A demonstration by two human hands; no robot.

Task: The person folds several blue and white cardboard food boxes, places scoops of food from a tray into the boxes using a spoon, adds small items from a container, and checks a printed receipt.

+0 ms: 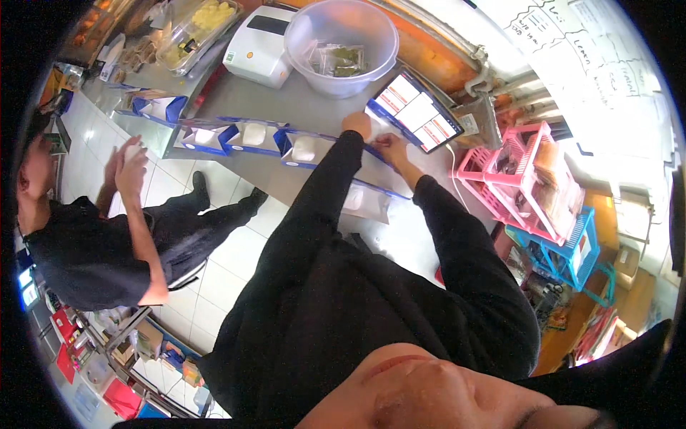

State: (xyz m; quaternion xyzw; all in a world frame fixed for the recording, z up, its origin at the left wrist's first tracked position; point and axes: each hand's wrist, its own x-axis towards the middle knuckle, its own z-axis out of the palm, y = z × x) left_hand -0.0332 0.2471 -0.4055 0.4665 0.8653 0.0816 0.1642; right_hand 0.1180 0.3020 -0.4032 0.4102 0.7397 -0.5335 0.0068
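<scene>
My left hand reaches over the row of boxes to the steel table, close to the left edge of a lit tablet. Its fingers are hidden from this angle. Just to its right, my right hand has its fingers curled together beside the tablet's lower left edge; whatever they hold, if anything, is too small to make out. Below both hands lies an open box with a white packet inside. To the left stand open blue-and-white boxes with white packets, one box beside my left sleeve.
A translucent tub with small packets stands at the back beside a white printer. Pink and blue baskets stand at right. A lidded clear tray sits back left. A co-worker with raised hands is at left.
</scene>
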